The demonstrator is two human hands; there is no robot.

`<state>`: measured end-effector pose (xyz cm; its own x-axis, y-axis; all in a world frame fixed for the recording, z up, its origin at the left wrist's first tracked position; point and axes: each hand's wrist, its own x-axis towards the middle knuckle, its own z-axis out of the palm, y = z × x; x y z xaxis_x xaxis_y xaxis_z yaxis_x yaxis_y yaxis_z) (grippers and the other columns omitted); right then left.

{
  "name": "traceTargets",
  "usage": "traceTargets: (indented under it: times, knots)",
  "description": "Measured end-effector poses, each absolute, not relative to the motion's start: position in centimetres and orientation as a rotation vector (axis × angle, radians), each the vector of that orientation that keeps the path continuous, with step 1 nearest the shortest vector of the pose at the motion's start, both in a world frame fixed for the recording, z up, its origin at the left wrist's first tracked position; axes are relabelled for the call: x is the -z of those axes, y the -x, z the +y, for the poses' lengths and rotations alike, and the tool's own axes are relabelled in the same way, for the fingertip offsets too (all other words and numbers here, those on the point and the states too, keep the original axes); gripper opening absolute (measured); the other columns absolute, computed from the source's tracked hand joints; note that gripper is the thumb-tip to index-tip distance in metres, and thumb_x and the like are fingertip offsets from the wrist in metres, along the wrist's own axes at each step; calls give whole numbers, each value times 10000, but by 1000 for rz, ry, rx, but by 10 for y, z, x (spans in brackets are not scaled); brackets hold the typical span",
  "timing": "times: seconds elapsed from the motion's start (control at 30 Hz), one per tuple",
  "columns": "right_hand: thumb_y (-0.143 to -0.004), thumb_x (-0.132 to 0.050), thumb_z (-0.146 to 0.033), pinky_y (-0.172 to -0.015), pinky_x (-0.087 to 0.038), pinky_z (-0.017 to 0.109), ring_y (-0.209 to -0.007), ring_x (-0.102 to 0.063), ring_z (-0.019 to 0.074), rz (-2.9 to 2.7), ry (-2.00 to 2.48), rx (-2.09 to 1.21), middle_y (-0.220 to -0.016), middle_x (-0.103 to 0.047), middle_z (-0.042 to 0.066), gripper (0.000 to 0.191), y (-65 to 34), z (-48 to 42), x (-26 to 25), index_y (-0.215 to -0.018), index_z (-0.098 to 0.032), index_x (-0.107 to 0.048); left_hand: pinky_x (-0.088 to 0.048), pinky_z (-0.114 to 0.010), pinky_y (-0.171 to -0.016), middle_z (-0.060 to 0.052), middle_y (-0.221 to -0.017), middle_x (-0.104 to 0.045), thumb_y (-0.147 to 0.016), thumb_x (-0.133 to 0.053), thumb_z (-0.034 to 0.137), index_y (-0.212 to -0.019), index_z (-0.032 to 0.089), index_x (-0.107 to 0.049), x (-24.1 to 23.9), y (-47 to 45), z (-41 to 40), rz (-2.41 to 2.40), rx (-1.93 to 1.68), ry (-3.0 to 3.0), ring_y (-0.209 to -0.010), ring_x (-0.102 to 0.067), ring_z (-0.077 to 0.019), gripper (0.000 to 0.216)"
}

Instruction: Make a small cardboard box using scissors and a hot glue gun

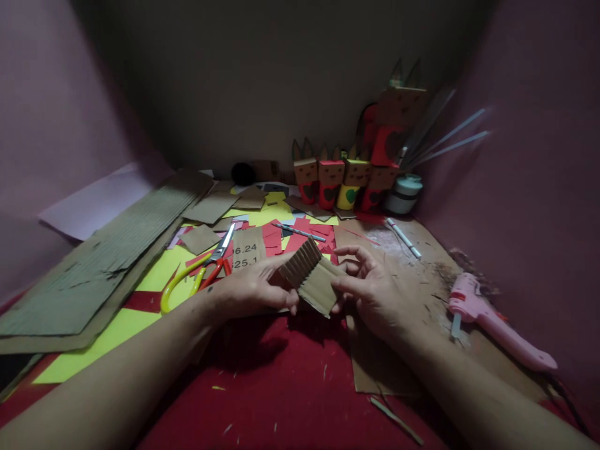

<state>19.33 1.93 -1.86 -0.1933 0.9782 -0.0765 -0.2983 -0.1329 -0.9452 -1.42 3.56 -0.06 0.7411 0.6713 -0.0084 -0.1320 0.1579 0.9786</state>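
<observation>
Between my two hands is a small folded piece of corrugated cardboard (319, 284), tilted, with its ridges showing on the upper part. My left hand (262, 287) grips its left side, thumb in front. On the right side, the fingers of my right hand (363, 278) pinch its edge. Just left of my left hand lie scissors (206, 272) with yellow and red handles, blades partly apart. Behind the cardboard piece, a patterned pencil (300, 232) rests on red and yellow paper scraps. A flat cardboard sheet (377, 359) lies below my right hand.
Large cardboard sheets (103, 269) are stacked at left. Several cups with cardboard animal heads (330, 184) stand at the back, near a grey container (404, 194). A pink glue gun (497, 322) lies at right; a white stick (404, 239) is behind it. Red cloth (281, 387) covers the front.
</observation>
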Motion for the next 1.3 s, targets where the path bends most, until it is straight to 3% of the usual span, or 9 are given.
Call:
traceTargets:
  times: [0.07, 0.17, 0.33, 0.53, 0.73, 0.87, 1.03, 1.2, 1.3]
  knots:
    - [-597, -714, -151, -362, -503, 218, -434, -607, 117, -1043, 949, -1517, -699, -597, -87, 506, -192, 18, 17, -1049, -236, -501, -475, -256, -681, -32, -786, -679, -705, -771, 139, -926, 159, -707, -3, 9, 30, 556, -610, -1312, -744, -609, -158, 231]
    - [-620, -733, -184, -378, -501, 216, -436, -624, 117, -1056, 937, -1494, -720, -600, -85, 500, -190, 16, 16, -1055, -236, -492, -422, -222, -570, -20, -713, -650, -798, -745, 255, -881, 159, -686, -1, 0, 19, 782, -768, -1318, -635, -565, -127, 141]
    - [-648, -754, -201, -418, -516, 221, -436, -628, 104, -1087, 911, -1542, -764, -640, -65, 465, -190, 12, 16, -1052, -222, -524, -335, -213, -423, 3, -554, -577, -828, -721, 390, -692, 160, -630, 11, -4, 14, 1021, -850, -1366, -459, -460, -93, 282]
    - [-729, -718, -240, -440, -482, 201, -451, -576, 75, -1221, 964, -1504, -699, -663, -40, 289, -189, 7, 15, -1009, -192, -665, -329, -210, -400, 19, -531, -568, -810, -703, 346, -657, 170, -622, 13, -3, 17, 1086, -840, -1342, -440, -465, -96, 246]
    - [-866, -669, -344, -539, -519, 253, -603, -589, 118, -1404, 949, -1330, -784, -672, 11, 190, -191, 2, 22, -994, -211, -711, -338, -218, -466, -6, -659, -629, -858, -668, 340, -876, 163, -718, 3, -7, 11, 1029, -792, -1414, -545, -480, -110, 185]
    - [-922, -617, -369, -540, -499, 256, -632, -565, 125, -1524, 980, -1186, -808, -658, 31, 194, -193, 2, 25, -904, -206, -720, -317, -208, -444, -6, -612, -639, -851, -682, 355, -814, 167, -745, -2, -8, 10, 1014, -795, -1453, -504, -445, -99, 202]
    - [-912, -616, -372, -510, -508, 252, -625, -590, 126, -1452, 961, -1271, -829, -670, 37, 196, -192, 4, 22, -913, -203, -715, -358, -205, -450, -37, -664, -680, -837, -701, 393, -771, 157, -740, 4, -5, 14, 1030, -793, -1465, -509, -494, -106, 248]
    - [-889, -656, -402, -487, -544, 247, -550, -612, 116, -1295, 889, -1467, -709, -640, 3, 217, -189, 7, 22, -894, -186, -681, -351, -180, -374, 19, -511, -599, -847, -698, 401, -1019, 171, -747, 9, -5, 14, 996, -830, -1341, -408, -468, -96, 291]
    - [-828, -729, -342, -510, -580, 241, -593, -632, 113, -1174, 837, -1492, -773, -641, -17, 243, -188, 8, 22, -1026, -220, -660, -371, -174, -355, -7, -529, -644, -895, -639, 451, -994, 150, -730, 13, -5, 14, 970, -832, -1247, -370, -494, -94, 329]
